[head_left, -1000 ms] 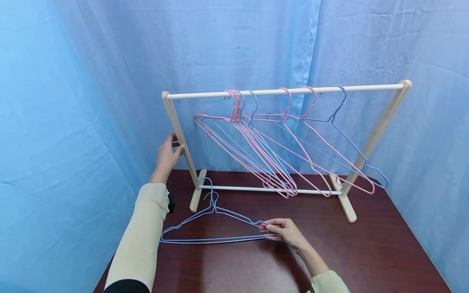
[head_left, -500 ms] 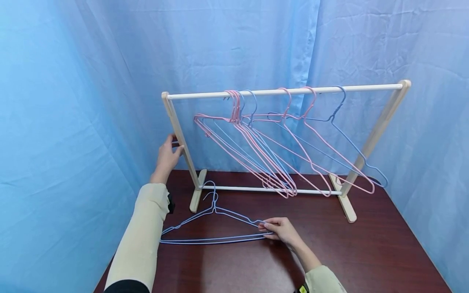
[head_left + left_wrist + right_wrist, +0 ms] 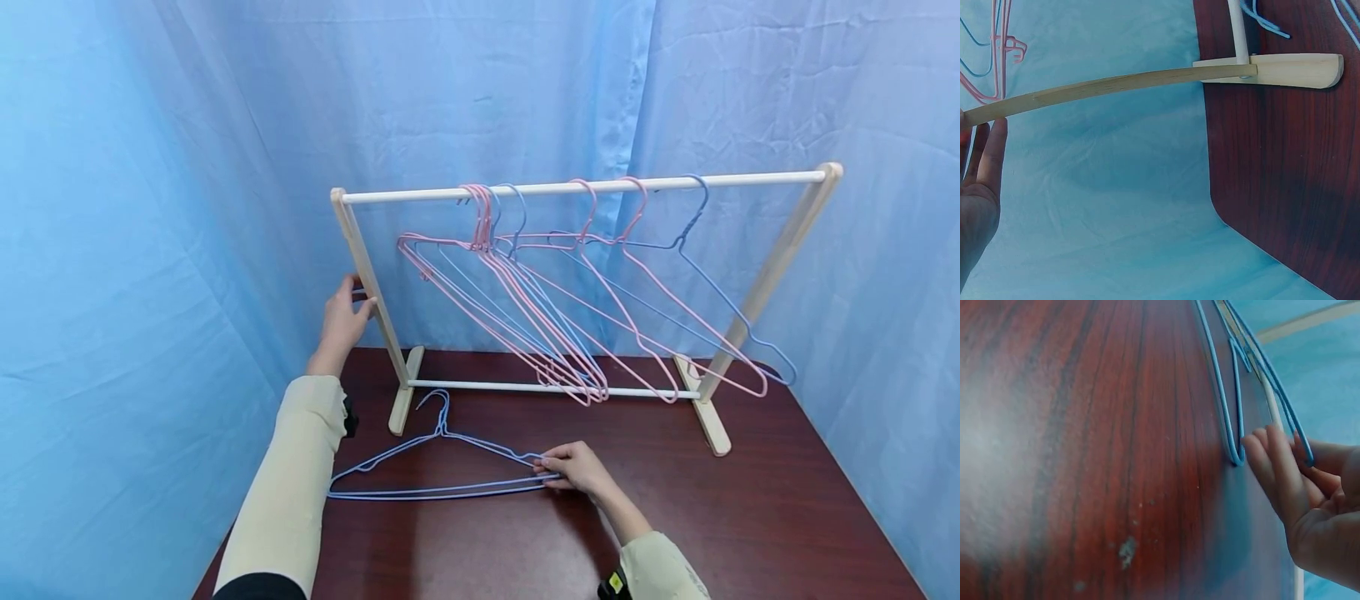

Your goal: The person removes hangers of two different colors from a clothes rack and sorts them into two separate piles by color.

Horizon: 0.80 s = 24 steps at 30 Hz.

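Observation:
A small clothes rack stands on the table, its white top bar [image 3: 420, 196] carrying several pink and blue hangers. My left hand [image 3: 345, 323] holds the rack's left wooden post [image 3: 363, 250], thumb on the near side and fingers behind; in the left wrist view fingertips [image 3: 1001, 125] meet the post's edge. In front of the rack, two blue wire hangers [image 3: 480, 488] overlap, hooks towards the rack. My right hand [image 3: 577, 468] pinches the right corner of the upper one. In the right wrist view the lower hanger's corner [image 3: 1236, 459] sits beside my fingertips.
Pink hangers [image 3: 637, 329] and a blue hanger [image 3: 720, 287] spread along the right half of the bar. The rack's feet [image 3: 711, 425] rest on the dark red-brown table [image 3: 780, 500]. Blue curtains [image 3: 225, 167] enclose the back and sides.
The upper blue hanger's hook has swung down and towards me, now almost lining up with the lower hook. My right forearm has shifted slightly left. My left hand stays on the post.

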Each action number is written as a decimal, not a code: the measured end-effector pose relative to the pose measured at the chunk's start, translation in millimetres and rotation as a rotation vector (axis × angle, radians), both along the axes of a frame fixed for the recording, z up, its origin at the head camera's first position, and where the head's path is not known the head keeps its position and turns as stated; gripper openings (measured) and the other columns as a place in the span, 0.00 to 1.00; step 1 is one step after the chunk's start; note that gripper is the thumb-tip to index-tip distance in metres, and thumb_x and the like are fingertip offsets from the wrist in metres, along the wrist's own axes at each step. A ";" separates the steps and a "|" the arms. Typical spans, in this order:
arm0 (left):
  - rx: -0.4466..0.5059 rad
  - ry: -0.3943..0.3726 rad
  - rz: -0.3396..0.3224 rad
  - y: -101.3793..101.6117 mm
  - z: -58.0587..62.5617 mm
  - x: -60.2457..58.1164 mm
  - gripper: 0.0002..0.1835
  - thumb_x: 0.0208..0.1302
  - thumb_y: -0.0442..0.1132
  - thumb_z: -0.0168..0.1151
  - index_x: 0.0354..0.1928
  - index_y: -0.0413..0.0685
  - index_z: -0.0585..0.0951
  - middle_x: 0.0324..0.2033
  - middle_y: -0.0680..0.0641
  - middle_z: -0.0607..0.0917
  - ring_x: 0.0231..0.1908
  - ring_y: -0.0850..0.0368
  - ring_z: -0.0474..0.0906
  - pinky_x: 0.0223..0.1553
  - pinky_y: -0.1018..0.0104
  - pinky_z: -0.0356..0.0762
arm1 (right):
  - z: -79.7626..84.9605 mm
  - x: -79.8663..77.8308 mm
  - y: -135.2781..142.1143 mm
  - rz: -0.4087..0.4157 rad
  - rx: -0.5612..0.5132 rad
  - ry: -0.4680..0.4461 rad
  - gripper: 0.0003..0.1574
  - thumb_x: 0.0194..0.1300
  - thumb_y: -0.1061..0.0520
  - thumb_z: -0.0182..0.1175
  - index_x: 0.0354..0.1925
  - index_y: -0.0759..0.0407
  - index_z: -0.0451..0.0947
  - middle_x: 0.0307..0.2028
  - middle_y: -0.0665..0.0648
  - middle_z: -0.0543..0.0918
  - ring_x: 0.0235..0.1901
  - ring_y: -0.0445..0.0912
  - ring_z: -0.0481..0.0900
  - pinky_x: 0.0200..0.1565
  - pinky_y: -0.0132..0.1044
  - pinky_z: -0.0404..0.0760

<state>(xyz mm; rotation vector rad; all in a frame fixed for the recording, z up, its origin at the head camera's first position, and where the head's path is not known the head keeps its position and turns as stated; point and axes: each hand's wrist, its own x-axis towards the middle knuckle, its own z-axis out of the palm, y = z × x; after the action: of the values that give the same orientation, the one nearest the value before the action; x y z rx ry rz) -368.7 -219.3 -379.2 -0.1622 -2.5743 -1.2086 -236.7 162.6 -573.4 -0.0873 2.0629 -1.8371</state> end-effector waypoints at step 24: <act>0.017 -0.003 -0.006 0.5 -0.6 -0.2 0.24 0.77 0.40 0.51 0.71 0.44 0.63 0.65 0.36 0.72 0.66 0.38 0.71 0.59 0.45 0.82 | -0.1 6.7 4.3 -0.069 0.471 0.340 0.13 0.61 0.63 0.69 0.46 0.62 0.86 0.43 0.60 0.90 0.42 0.48 0.89 0.40 0.26 0.81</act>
<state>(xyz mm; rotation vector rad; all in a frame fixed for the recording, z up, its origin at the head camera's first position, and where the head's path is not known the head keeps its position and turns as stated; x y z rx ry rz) -368.9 -218.8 -379.9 -0.1654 -2.5674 -1.2331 -230.0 167.0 -573.5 -0.2160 2.7119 -1.3965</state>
